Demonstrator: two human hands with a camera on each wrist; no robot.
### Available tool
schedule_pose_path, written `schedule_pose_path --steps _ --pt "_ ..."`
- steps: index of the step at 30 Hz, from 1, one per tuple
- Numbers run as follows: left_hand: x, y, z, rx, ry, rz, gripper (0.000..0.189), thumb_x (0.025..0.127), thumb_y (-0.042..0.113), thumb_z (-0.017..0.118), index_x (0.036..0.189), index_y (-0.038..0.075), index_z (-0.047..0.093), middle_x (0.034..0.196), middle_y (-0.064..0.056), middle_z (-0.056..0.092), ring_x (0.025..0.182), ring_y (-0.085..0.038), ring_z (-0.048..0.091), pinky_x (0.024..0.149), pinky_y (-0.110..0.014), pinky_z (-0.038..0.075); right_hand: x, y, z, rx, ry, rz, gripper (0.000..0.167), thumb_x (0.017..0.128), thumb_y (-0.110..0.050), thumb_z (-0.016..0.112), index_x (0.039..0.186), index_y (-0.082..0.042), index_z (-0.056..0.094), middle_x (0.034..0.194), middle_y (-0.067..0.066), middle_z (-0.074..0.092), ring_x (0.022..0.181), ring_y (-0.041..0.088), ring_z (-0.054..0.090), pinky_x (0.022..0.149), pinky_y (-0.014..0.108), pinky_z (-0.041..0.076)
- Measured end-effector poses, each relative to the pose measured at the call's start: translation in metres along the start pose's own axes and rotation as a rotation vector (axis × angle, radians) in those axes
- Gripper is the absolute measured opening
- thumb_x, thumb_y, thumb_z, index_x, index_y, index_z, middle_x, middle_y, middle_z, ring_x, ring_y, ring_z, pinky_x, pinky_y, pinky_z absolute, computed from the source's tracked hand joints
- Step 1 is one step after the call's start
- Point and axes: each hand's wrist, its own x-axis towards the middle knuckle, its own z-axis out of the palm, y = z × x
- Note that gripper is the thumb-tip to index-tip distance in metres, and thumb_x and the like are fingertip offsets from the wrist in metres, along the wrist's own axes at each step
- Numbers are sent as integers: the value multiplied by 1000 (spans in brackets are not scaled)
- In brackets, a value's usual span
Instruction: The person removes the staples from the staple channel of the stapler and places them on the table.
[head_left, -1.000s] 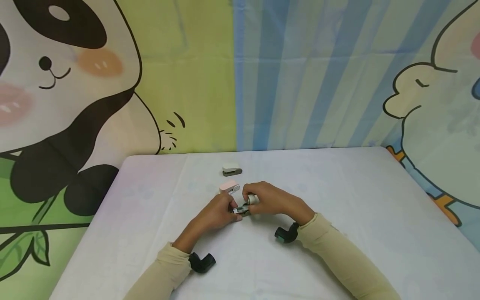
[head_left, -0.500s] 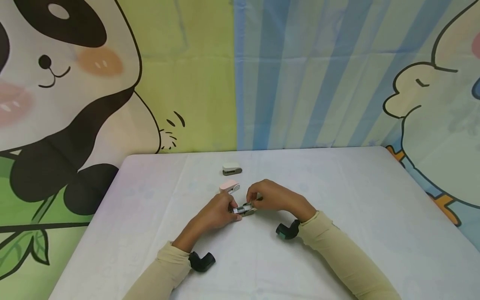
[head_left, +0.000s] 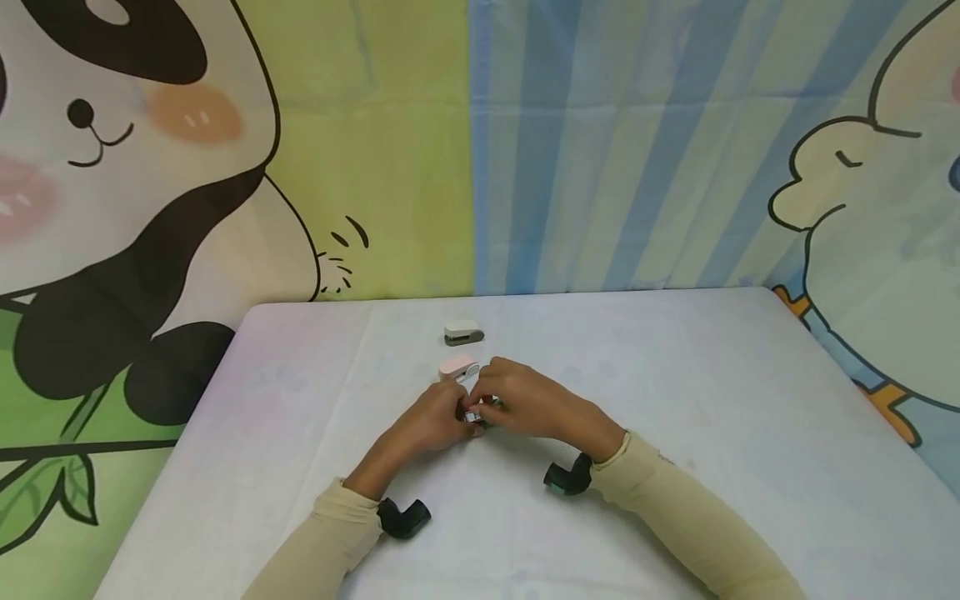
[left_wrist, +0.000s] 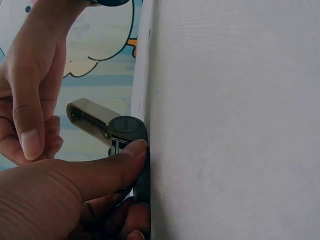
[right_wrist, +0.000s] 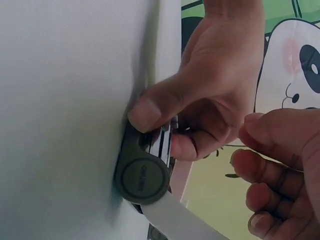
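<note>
The left hand grips a stapler with a dark grey-green base near the tabletop. In the left wrist view its pale top arm is swung up and back from the base. The thumb presses on the base, and the metal staple channel shows in the right wrist view. Just over the stapler hovers the right hand, apart from the base. Its fingers are loosely bent, and nothing can be seen between thumb and forefinger. In the head view the hands cover most of the stapler.
A pink stapler lies just beyond the hands. Behind it sits a white and grey stapler. The white-covered table ends at a cartoon-print curtain.
The right hand held the stapler's top arm a second ago, then let go at its right end. It has since moved left over the staple channel. The left hand keeps its grip.
</note>
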Motion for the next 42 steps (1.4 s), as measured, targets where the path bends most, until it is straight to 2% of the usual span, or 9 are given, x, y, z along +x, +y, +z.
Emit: schedule_pose_path --steps 4,7,12,15,19,26,33,42 --pt "-1 -1 0 -10 -6 -19 25 75 13 85 72 10 60 61 5 49 58 -10 44 52 -26 34 0 -3 5 21 -60 47 9 92 -11 68 99 -8 73 93 -2 63 82 7 55 71 20 46" --pt "0 -2 -1 -11 4 -4 24 75 12 84 72 10 60 61 4 48 61 -11 44 54 -27 35 1 -3 10 -7 -91 102 10 92 -13 69 100 -9 73 93 -2 63 77 5 57 69 21 47" --pt "0 -1 -1 -8 18 16 22 75 12 84 74 10 63 65 4 51 67 -12 46 60 -28 38 2 -3 17 -95 -117 185 4 90 -14 70 90 -12 73 82 -5 56 66 6 52 62 23 44" --pt "0 0 -2 -23 12 2 21 74 13 85 76 9 64 66 4 53 67 -12 48 58 -28 39 2 -3 19 -112 -130 224 5 89 -13 70 88 -12 75 77 -6 53 63 6 49 58 24 42" --pt "0 2 -2 -31 14 -2 19 75 13 85 76 9 66 66 4 54 68 -12 48 59 -28 39 2 -3 20 -107 -155 256 5 89 -15 71 90 -12 76 77 -7 56 65 7 50 59 25 43" --pt "-1 1 -2 -8 27 19 21 74 13 85 74 9 64 66 4 52 69 -12 47 60 -28 39 2 -5 22 -98 -139 313 8 88 -19 74 93 -13 75 88 -5 65 76 9 59 65 28 48" --pt "-1 0 -1 -17 26 14 21 74 13 85 75 8 65 66 3 53 68 -12 48 59 -28 39 3 -7 24 -66 -119 361 8 87 -18 75 93 -12 75 88 -4 68 78 11 61 66 29 48" --pt "0 0 -2 -22 28 7 23 74 12 86 78 7 64 69 4 55 70 -12 49 62 -28 41 6 -8 24 -20 -120 449 5 88 -17 74 91 -13 74 82 -7 67 71 8 56 62 30 46"
